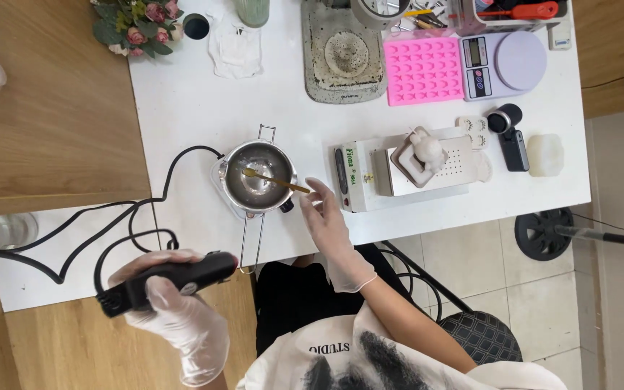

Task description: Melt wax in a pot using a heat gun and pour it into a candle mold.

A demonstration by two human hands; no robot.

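White table [196, 108] is sitting over wood flooring on the left and pale tiles on the right — cluttered with a pink mould [422, 70] and a scale [503, 63]. Right hand [326, 220] is pinching a gold spoon [276, 180] in the small metal pot [260, 175], handle pointing right and slightly toward the person. Left hand [175, 310] is gripping a black corded tool [167, 282] — long axis running left-right, off the table edge.

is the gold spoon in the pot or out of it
In. The gold spoon has its bowl end inside the metal pot, its handle slanting out over the rim to the right hand, whose fingertips pinch it.
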